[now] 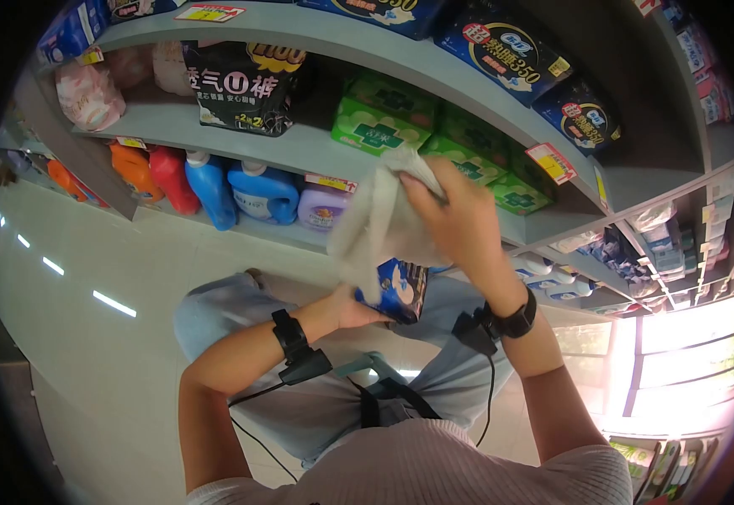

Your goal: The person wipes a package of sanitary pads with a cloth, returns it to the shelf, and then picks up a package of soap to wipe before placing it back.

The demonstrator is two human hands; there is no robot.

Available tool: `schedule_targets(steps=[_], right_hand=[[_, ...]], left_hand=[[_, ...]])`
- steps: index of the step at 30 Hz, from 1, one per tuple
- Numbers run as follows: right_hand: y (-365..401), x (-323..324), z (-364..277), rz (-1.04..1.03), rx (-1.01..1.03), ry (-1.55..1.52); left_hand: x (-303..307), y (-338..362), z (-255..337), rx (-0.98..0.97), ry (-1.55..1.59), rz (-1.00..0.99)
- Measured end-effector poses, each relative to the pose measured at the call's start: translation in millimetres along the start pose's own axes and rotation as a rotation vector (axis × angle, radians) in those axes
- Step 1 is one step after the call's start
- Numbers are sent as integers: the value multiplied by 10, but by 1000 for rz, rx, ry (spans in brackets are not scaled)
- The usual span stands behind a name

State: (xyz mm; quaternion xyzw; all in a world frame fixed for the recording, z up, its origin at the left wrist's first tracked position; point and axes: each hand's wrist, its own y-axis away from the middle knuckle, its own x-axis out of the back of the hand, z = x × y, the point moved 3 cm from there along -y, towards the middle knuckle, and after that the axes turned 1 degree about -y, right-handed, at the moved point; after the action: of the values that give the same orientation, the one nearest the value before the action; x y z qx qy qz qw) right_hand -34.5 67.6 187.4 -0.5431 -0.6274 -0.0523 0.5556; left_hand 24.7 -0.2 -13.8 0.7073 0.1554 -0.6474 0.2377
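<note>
A pale cloth [388, 219] hangs from my right hand [455, 210], whose fingers pinch its upper end; the cloth looks slightly blurred. Below it, my left hand [352, 310] holds a dark blue package [402, 290] with a light pattern, above my lap. The cloth's lower end hangs over the left part of the package and hides some of it. Both hands are in front of the lower shelves.
A grey shelf [308, 139] curves across the front, bearing green packs [384, 114] and a black bag [245, 88]. Detergent bottles [262, 194] stand beneath. Dark blue packs [506, 50] sit on the upper shelf. Cables hang from both wrist straps.
</note>
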Motion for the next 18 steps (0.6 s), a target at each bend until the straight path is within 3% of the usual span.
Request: schedule_targets(steps=[2,4,6,8,10,11,13,18], right_hand=[[-134,69,-52,47,329,104],[-160,180,-117,31,383,89],[-64,217,-191,-206,485,246],[145,142,-160,-272,564,234],[419,-11,-162,-327,654,28],[546,-56,-148,-329,658,24],[779,-156,-93,-554,507,-143],[924,-180,-80,-594,461,-130]], left_hand=[[140,-71,-53,98,115,41],[-23,-1,-39,87,136,25],[-77,17,-28,86,155,9],[-15,35,56,-63,118,-9],[97,-44,143,-184,-186,-119],[106,-26,185,-250,-300,-130],[30,55,234,-333,-494,-121],[-330,244,236,-478,-916,-91]])
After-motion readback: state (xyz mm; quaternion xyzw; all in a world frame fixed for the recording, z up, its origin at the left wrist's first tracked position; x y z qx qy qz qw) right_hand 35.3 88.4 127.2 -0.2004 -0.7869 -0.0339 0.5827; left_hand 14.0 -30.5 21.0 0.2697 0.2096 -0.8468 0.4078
